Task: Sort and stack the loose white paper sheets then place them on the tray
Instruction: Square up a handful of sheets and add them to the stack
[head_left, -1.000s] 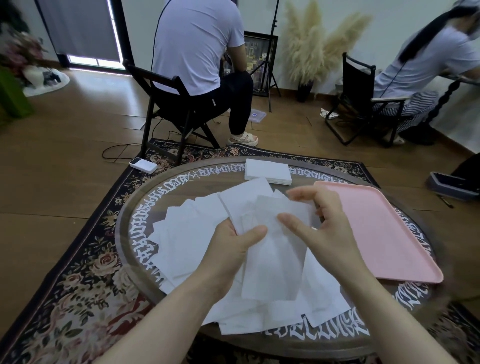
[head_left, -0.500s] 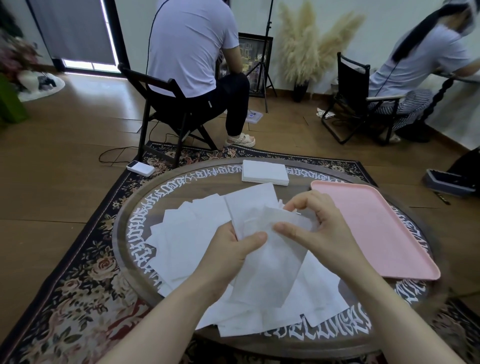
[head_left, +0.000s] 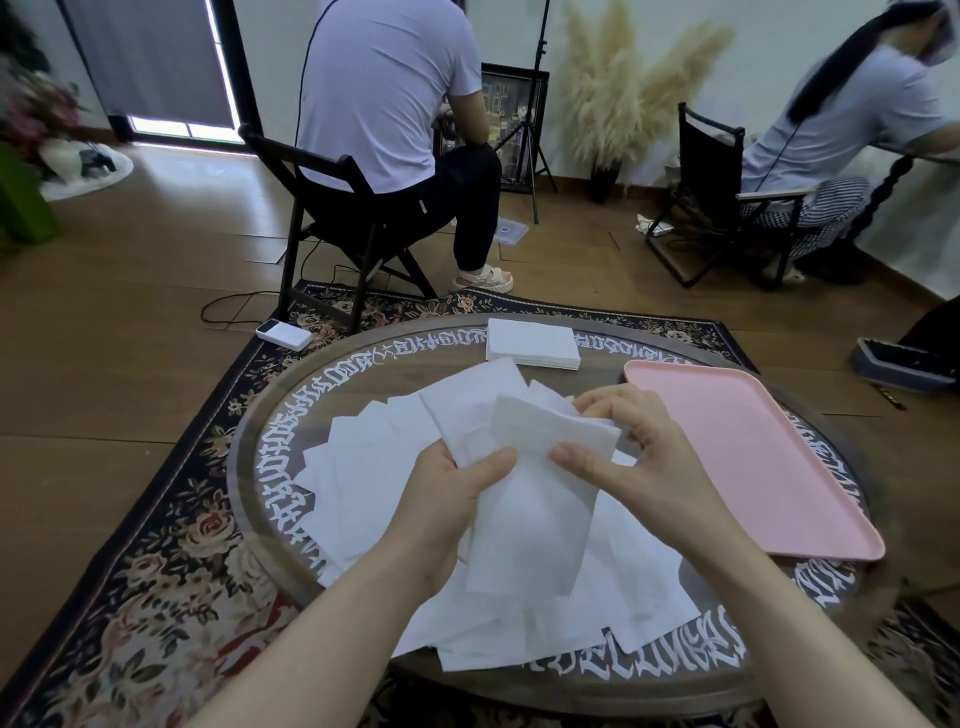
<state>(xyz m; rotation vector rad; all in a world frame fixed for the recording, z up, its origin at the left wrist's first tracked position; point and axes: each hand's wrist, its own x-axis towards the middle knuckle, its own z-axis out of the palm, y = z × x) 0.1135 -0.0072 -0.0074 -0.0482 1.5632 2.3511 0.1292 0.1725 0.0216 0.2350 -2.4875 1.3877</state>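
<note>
Hands, left (head_left: 457, 483) and right (head_left: 631, 457), pinch one sheet (head_left: 530, 509) above the loose pile (head_left: 374, 467), beside the pink tray (head_left: 753, 457).

Loose white sheets (head_left: 363, 478) scattered on table beside bare pink tray (head_left: 748, 457)

Loose sheets (head_left: 363, 467) on table (head_left: 675, 691); tray (head_left: 753, 457) right; stack (head_left: 532, 344) behind.

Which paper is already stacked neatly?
The small stack at the table's far edge, behind the pink tray; the other sheets lie scattered.
</note>
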